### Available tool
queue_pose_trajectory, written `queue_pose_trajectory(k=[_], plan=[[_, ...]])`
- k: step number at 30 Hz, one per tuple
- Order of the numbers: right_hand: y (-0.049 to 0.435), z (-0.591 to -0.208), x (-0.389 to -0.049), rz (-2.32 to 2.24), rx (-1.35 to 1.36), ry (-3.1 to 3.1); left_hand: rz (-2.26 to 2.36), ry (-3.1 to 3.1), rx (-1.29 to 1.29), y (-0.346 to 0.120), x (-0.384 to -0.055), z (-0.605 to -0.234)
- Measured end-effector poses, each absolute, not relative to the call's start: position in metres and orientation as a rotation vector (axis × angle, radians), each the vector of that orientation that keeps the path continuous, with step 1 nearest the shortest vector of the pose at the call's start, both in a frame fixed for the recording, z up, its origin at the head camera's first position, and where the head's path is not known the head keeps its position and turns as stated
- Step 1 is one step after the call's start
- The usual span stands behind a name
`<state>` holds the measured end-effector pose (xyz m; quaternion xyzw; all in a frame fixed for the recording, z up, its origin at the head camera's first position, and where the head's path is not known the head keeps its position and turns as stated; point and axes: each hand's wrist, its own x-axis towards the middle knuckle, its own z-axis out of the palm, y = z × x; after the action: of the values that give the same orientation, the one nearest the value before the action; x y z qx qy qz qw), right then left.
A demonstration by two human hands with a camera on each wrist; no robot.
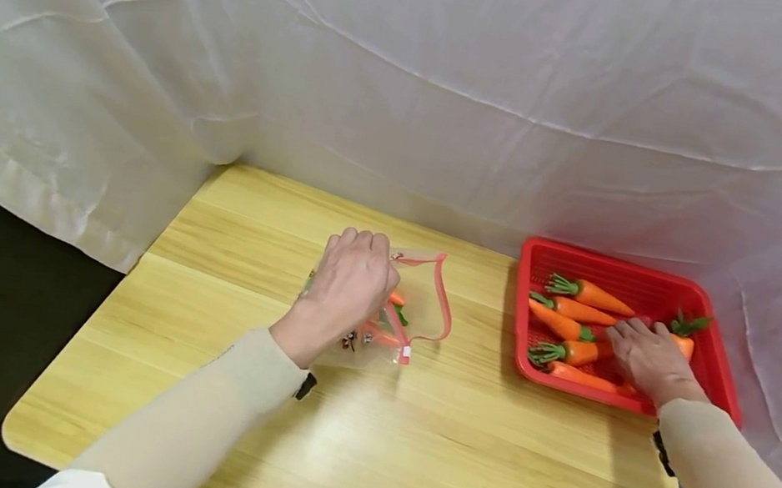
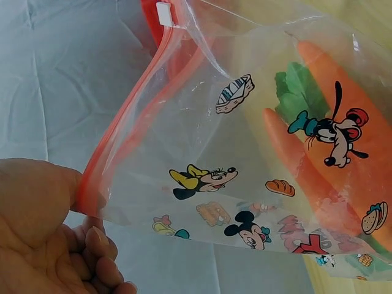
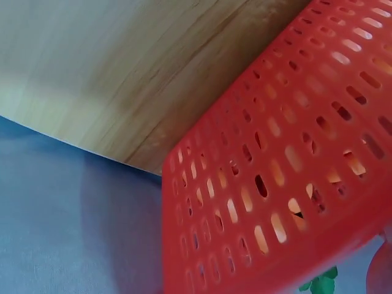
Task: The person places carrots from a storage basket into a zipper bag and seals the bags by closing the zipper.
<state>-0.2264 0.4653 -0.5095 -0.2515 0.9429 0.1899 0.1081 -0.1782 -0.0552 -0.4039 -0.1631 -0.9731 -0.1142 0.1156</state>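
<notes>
Head view shows both forearms reaching out over the wood-grain tabletop (image 1: 465, 458), the left one rising diagonally from the lower left, the right one slanting in from the lower right. At the end of its pale sleeve (image 1: 200, 401), the left hand (image 1: 354, 276) has its back turned up and knuckles foremost; the left wrist view shows its thumb and fingers pinching the pink edge of a clear zip bag (image 2: 147, 177) printed with cartoon figures. The bag lies near the middle of the tabletop, its mouth gaping toward the right, a white slider (image 1: 406, 354) at the near corner of that edge, and orange carrots (image 2: 327, 64) inside. The right hand (image 1: 650, 359) dips palm down into a red basket (image 1: 521, 352) at the right, its fingers among loose carrots (image 1: 603, 298) with green tops, most of which point left. Whether it grips one cannot be told, since the right wrist view is filled mainly by the basket's slotted outer wall. Pale fabric (image 1: 414, 138) hangs behind the tabletop.
</notes>
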Motion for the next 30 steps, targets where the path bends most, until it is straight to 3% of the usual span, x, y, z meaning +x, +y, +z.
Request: queue_pose_trajectory(k=[30], plan=[[0.468, -0.521, -0.228, 0.429, -0.777, 2.856, -0.318, -2.838, -0.489, -0.06, -0.177, -0.404]])
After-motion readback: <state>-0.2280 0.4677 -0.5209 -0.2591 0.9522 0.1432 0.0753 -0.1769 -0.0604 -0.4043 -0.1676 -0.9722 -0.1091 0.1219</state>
